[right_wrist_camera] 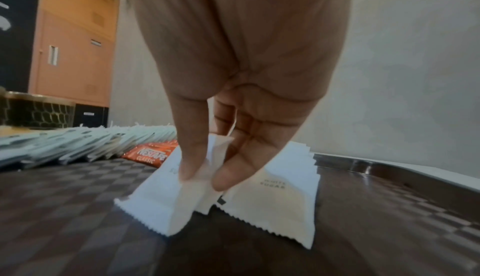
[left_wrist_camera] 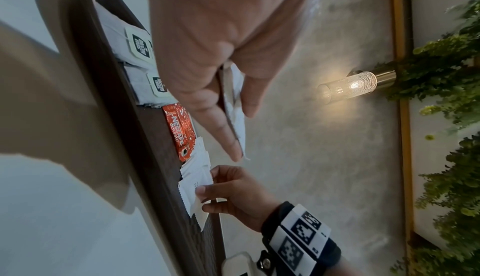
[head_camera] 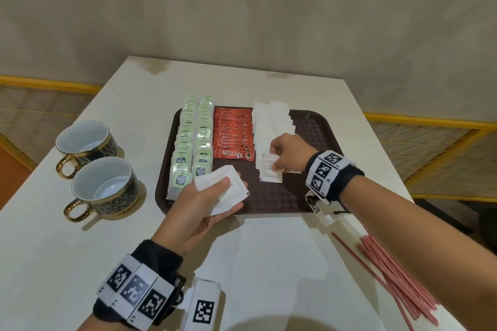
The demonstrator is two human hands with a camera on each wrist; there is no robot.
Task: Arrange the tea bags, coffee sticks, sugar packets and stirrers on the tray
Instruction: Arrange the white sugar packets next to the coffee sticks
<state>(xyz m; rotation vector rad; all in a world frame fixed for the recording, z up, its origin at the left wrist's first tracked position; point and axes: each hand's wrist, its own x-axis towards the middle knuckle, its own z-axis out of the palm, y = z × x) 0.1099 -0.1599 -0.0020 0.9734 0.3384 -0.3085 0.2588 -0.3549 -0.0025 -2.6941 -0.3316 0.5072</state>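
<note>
The sugar packets (right_wrist_camera: 280, 194) I'm handling are matt white paper with saw-toothed edges. My tray (head_camera: 271, 196) is dark brown plastic — a woven, checkered texture, its rim (right_wrist_camera: 389, 169) shinier. The coffee sticks (head_camera: 233, 134) are glossy red foil, the cups (head_camera: 106, 188) glazed ceramic with gold handles. The table (head_camera: 269, 263) looks smooth — pale, faintly sheened.

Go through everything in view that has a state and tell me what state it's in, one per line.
left hand: holds a stack of sugar packets
right hand: pinches one sugar packet on the tray
tea bags: two rows on tray
coffee sticks: one row on tray
stirrers: off the tray, on the table
two cups: upright, empty
</note>
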